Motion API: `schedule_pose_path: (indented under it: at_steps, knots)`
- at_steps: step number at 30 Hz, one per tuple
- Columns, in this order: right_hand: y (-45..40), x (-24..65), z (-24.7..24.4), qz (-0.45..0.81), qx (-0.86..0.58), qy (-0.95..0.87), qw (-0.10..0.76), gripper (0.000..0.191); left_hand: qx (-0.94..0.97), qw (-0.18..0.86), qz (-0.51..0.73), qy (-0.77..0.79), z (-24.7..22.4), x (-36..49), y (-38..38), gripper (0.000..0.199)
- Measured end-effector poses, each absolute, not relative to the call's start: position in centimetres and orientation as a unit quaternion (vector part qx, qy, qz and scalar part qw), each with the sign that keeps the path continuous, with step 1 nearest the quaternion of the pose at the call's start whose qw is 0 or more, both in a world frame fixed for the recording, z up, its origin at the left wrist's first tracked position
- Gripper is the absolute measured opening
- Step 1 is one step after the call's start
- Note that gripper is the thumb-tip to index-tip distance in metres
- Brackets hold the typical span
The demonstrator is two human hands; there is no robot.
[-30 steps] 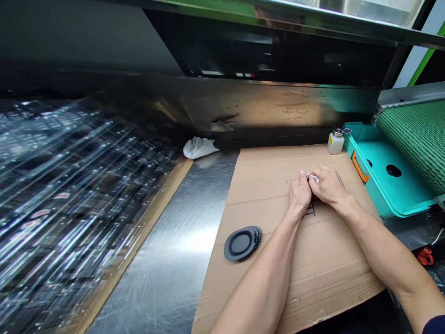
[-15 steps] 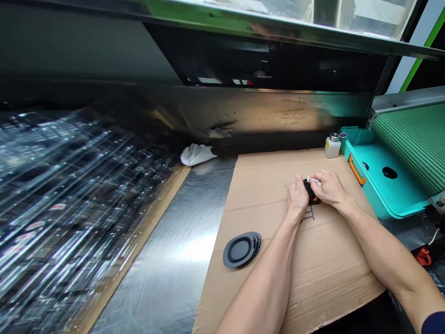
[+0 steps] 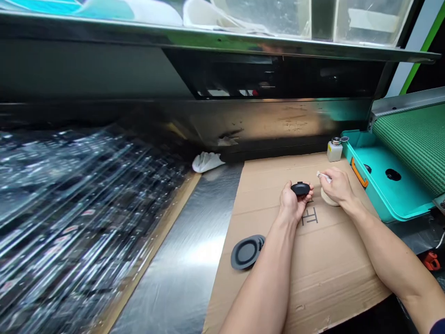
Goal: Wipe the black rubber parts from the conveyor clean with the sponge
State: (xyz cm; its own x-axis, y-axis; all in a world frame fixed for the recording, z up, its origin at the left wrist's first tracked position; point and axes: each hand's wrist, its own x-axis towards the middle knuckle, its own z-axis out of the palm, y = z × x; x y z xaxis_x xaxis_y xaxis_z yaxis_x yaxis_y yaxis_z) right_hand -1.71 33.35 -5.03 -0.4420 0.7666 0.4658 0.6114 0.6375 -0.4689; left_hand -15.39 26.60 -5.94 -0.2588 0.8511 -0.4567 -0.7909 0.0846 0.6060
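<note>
Stacked black discs (image 3: 246, 252) lying at lower centre on corrugated cardboard (image 3: 333, 273); left hand (image 3: 292, 205), half open and palm up, cradling a single black disc (image 3: 300, 189) at mid-frame, light and slightly pliant-looking, safest taken by its rim; right hand (image 3: 340, 186) pinching a white wipe (image 3: 323, 176) above a pale round pad (image 3: 328, 198); dispensing bottle (image 3: 334, 152) standing beyond, upper right.

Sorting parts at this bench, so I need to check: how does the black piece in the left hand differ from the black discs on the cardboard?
The black piece rests in the left hand, while the black discs lie on the cardboard sheet. The black piece is single; the black discs form a small overlapping stack. The black piece appears as a narrow oval, tilted away, whereas the black discs show a broad face with a recessed centre. Both are dark and rounded.
</note>
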Motion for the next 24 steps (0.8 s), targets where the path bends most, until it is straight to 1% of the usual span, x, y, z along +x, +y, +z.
schedule_pose_path:
  at_steps: [4,7,10,14,17,19,22,24]
  knots:
    - [33.0,-2.0,-4.6,0.167,-0.401,-0.809,0.396,0.025,-0.019,0.645,0.668,0.371,-5.4,-16.8,26.5,0.054]
    - [32.4,-2.5,-4.3,0.196,-0.392,-0.8,0.41,0.025,-0.011,0.639,0.673,0.373,-5.7,-16.6,26.6,0.055]
    - [31.7,-3.1,-4.5,0.21,-0.385,-0.815,0.379,0.02,0.046,0.606,0.695,0.384,-6.4,-15.5,26.9,0.055]
    - [30.3,-4.2,-4.9,0.178,-0.406,-0.828,0.343,0.017,0.093,0.495,0.735,0.453,-7.6,-14.0,27.2,0.051]
    - [29.6,-4.5,-4.8,0.19,-0.353,-0.859,0.318,0.016,0.083,0.436,0.757,0.479,-8.1,-13.7,27.3,0.054]
    - [29.6,-4.4,-4.6,0.186,-0.339,-0.874,0.293,0.015,0.087,0.438,0.761,0.471,-8.3,-13.7,27.2,0.055]
    - [30.0,-3.9,-4.4,0.143,-0.378,-0.871,0.28,0.017,0.104,0.446,0.757,0.467,-8.4,-13.7,27.2,0.055]
    - [30.2,-3.7,-4.4,0.148,-0.345,-0.886,0.271,0.018,0.097,0.435,0.767,0.462,-8.5,-13.7,27.2,0.052]
